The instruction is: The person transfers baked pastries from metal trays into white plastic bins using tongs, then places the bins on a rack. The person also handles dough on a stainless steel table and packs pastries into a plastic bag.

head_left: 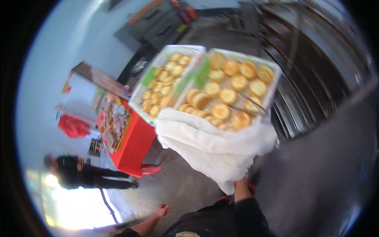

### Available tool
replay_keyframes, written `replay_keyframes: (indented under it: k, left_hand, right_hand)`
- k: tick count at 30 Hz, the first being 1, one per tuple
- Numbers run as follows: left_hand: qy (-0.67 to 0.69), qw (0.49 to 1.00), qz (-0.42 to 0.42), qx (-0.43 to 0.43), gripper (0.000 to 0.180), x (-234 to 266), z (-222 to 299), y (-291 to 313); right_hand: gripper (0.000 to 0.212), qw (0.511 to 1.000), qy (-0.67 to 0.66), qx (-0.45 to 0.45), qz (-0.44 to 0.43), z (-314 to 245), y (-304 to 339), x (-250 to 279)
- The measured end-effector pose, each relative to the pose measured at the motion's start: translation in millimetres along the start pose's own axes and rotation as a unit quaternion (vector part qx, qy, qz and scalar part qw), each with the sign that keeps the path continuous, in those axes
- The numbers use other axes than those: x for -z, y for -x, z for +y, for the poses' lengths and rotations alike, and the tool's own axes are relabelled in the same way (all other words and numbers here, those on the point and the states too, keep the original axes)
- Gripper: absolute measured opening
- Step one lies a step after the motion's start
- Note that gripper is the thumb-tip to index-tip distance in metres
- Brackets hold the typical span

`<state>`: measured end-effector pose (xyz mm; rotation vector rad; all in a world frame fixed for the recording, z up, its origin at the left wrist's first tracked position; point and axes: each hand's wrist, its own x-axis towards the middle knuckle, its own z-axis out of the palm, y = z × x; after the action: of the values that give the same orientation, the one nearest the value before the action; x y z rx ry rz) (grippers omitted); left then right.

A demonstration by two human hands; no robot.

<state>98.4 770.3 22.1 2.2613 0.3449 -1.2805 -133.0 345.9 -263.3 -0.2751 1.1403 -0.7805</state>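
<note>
The right hand (241, 186), its grip too hidden to tell, risked dislodging round pastries (228, 96) by tugging the white cloth (197, 142); the left hand (162, 211) hung half-open.

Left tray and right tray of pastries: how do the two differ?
The left tray holds smaller-looking pastries crowded together; the right tray holds larger-looking ones, many with gaps between them. The white cloth lies across much of the right tray's near end, but only about one corner of the left tray. Both have white rims and hold round, golden pastries.
</note>
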Motion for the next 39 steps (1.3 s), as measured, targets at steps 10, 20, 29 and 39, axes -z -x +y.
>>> replay_keyframes:
  k: [10,20,29,39]
  left_hand:
    - [0.174,0.984,0.012,0.047,0.016,-36,-92,44]
    - [0.242,0.963,0.033,0.11,0.021,-58,-161,64]
    - [0.2,0.978,-0.042,0.049,0.021,-9,-129,7]
    - [-0.026,0.755,-0.59,-0.285,0.047,-157,197,160]
  right_hand:
    - [0.04,0.98,0.188,0.014,0.07,-77,52,57]
    - [0.041,0.984,0.169,-0.034,0.042,-116,83,50]
    - [0.026,0.87,0.287,-0.029,0.399,-155,248,251]
    - [0.02,0.946,-0.15,0.27,-0.098,-296,443,-36]
